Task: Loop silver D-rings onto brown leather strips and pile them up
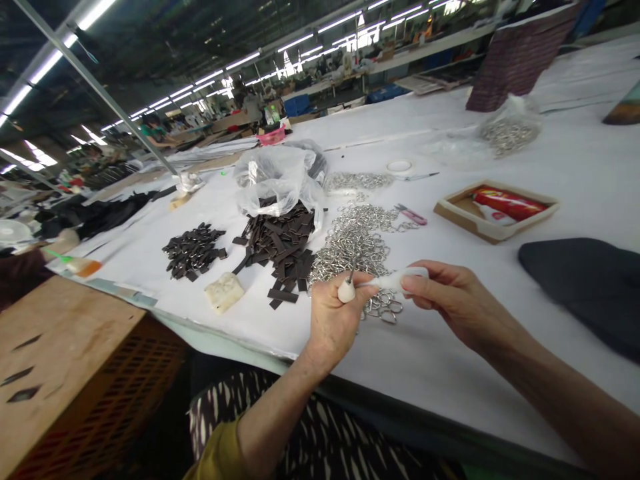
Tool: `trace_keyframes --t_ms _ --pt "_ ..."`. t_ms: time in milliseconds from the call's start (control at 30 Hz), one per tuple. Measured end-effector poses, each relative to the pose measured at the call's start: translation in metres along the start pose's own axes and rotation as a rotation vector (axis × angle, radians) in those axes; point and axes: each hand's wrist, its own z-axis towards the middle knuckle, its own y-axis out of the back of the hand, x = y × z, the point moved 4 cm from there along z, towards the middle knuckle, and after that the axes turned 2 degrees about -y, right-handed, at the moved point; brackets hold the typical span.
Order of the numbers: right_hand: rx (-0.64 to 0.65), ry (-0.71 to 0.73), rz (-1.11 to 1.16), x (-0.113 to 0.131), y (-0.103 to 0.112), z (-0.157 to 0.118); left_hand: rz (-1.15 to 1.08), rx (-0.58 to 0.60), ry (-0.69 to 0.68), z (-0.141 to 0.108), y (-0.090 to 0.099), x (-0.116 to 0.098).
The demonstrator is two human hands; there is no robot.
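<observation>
My left hand [334, 323] is closed around a small white cone-shaped piece [346, 291] with a thin dark metal shaft sticking up from it. In a thumb-and-finger pinch, my right hand [450, 297] grips a smooth white piece [413, 273]. That piece narrows toward my left fingertips; whether they grip its end I cannot tell. Both hands are raised over the near edge of a pile of silver metal rings [353, 240]. Left of it lies a heap of dark brown strips [283, 243], and farther left a smaller pile of dark strips with metal rings [194, 250].
A yellowish block [224, 292] lies near the table edge. Pink-handled snips [413, 215], a tray [495, 231] with a red tube, and a dark flat piece [580, 287] are to the right. Plastic bags [280, 177] stand behind. A wooden board [65, 333] tops an orange crate at left.
</observation>
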Motion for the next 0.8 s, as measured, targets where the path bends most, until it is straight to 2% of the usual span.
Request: trace_keyframes --t_ms 133,200,467,667,800 --pt "0.018 -0.012 0.032 0.001 -0.003 -0.001 0.136 0.035 -0.145 0.0 0.004 -0.004" --pt "0.024 -0.037 0.042 0.001 -0.004 -0.001 0.155 0.043 -0.168 0.001 0.004 -0.004" --pt "0.047 -0.074 -0.076 -0.004 -0.002 0.002 0.036 0.061 0.014 0.006 -0.004 0.006" --pt "0.069 -0.056 -0.307 0.005 -0.002 0.001 0.021 0.084 0.018 0.012 0.004 0.002" --pt "0.168 -0.033 -0.498 0.01 -0.007 -0.003 -0.026 0.149 0.047 0.015 0.01 0.004"
